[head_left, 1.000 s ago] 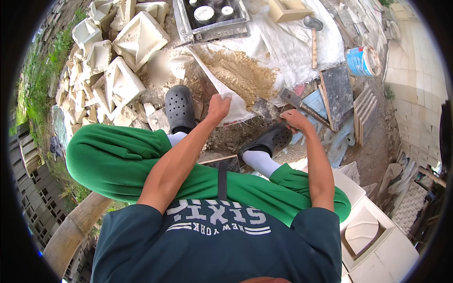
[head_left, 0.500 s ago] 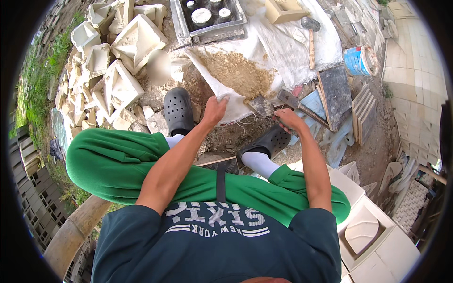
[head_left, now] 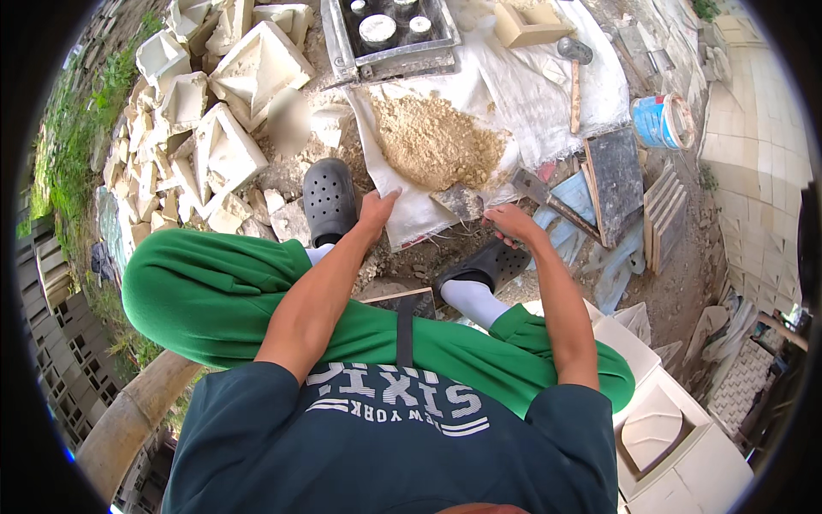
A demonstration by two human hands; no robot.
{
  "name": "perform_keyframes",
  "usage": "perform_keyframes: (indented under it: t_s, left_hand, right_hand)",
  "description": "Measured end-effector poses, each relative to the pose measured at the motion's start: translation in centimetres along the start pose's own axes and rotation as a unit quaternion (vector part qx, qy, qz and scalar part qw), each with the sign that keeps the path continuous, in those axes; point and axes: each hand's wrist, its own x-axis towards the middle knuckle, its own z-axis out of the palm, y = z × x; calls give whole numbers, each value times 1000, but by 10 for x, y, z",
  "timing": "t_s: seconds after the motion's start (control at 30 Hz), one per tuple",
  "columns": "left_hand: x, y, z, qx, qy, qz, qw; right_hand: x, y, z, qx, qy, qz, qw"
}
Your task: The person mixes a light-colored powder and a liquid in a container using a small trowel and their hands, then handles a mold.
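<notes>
My left hand point(head_left: 378, 211) is closed on the near left edge of a white woven sheet point(head_left: 408, 224). On the sheet lies a loose heap of tan, sandy material point(head_left: 441, 141). My right hand point(head_left: 511, 224) grips a trowel, its handle mostly hidden in my fingers. The trowel's flat grey blade point(head_left: 460, 204) rests at the near edge of the sheet, just below the heap. Close to my right hand lies a hammer-like tool point(head_left: 533, 184) with a dark head.
Broken cream mold pieces point(head_left: 224, 158) are piled at the left. Beyond the heap stands a dark metal frame point(head_left: 402, 60) with round white-topped posts. A mallet point(head_left: 575, 86), a blue bucket point(head_left: 662, 122) and dark boards point(head_left: 614, 180) lie to the right. My clogs point(head_left: 330, 201) flank the sheet's near edge.
My left hand has lowered the sheet's edge and moved slightly left, so the flap lies flatter and more of the heap shows. My right hand has shifted slightly left with the trowel.
</notes>
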Motion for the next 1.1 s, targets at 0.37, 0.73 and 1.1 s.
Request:
perform_keyframes:
  t_s: [0.37, 0.73, 1.1]
  left_hand:
    - [5, 12, 7, 332, 114, 196, 916]
    - [-4, 53, 25, 225, 78, 270, 933]
    - [20, 3, 1, 29, 55, 43, 997]
  right_hand:
    - [44, -21, 105, 305, 49, -82, 947]
    - [-1, -72, 39, -200, 365, -90, 905]
    - [48, -57, 89, -181, 368, -178, 894]
